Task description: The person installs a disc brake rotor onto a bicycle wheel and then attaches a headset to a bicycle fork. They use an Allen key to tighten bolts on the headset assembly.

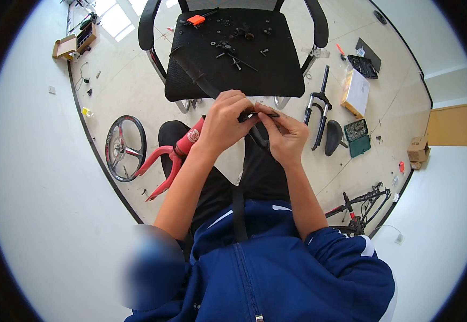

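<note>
My left hand (224, 119) is closed around a black bicycle handlebar (195, 73), which slants from the chair seat (190, 88) down between my knees. Close beside it, my right hand (285, 134) pinches a thin dark piece (270, 114) against the bar, thumb and forefinger together. That piece is too small and too covered to name. Both hands meet just in front of the chair's near edge. A red bicycle fork (175, 161) leans by my left leg, below my left forearm.
Small bolts and parts (233, 56) and an orange item (196, 20) lie on the seat. Left stands a spoked wheel (125, 148). To the right are a black suspension fork (319, 107), a saddle (334, 137), a green parts case (359, 146), a white box (356, 92) and a bike frame (351, 209).
</note>
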A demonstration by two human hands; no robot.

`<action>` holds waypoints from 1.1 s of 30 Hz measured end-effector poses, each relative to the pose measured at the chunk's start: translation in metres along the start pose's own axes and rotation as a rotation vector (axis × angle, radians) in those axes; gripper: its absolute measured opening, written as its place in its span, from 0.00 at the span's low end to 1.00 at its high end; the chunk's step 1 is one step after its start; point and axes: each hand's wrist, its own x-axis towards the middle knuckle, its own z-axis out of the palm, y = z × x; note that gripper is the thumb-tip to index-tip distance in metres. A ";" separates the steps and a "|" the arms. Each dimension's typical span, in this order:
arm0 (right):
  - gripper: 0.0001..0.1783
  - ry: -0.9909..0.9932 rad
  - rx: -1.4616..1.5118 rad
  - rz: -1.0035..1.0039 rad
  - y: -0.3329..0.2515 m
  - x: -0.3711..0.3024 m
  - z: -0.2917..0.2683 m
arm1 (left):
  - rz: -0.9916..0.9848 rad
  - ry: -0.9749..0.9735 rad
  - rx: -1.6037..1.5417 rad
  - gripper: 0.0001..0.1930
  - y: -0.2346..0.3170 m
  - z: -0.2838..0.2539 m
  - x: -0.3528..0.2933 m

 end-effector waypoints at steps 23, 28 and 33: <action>0.09 -0.066 -0.132 -0.126 -0.002 0.006 -0.011 | 0.087 0.017 0.011 0.11 -0.001 -0.001 -0.001; 0.11 -0.155 -0.113 -0.168 -0.005 0.017 -0.020 | 0.161 -0.036 -0.036 0.11 -0.006 -0.001 0.001; 0.10 -0.014 0.008 0.017 -0.006 0.004 -0.008 | 0.056 0.017 -0.046 0.09 -0.006 0.004 -0.002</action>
